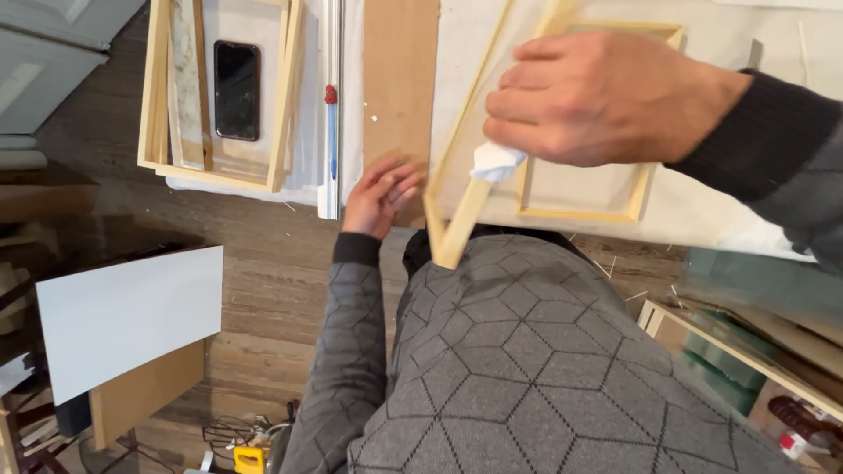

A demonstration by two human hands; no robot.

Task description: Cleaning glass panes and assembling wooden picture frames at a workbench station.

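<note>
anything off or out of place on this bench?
Mostly tidy. One oddity: a black phone lies inside a wooden frame at the table's far left, among frame parts. Wood slivers litter the floor by the table edge. The right hand presses a white cloth on a tilted frame; the left hand steadies it.

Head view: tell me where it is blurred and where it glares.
Head view: the right hand with its white cloth is motion-soft against the pale wooden frame; the left hand is slightly soft; the black phone shows faint sheen; lighting is even, shadows weak.
</note>
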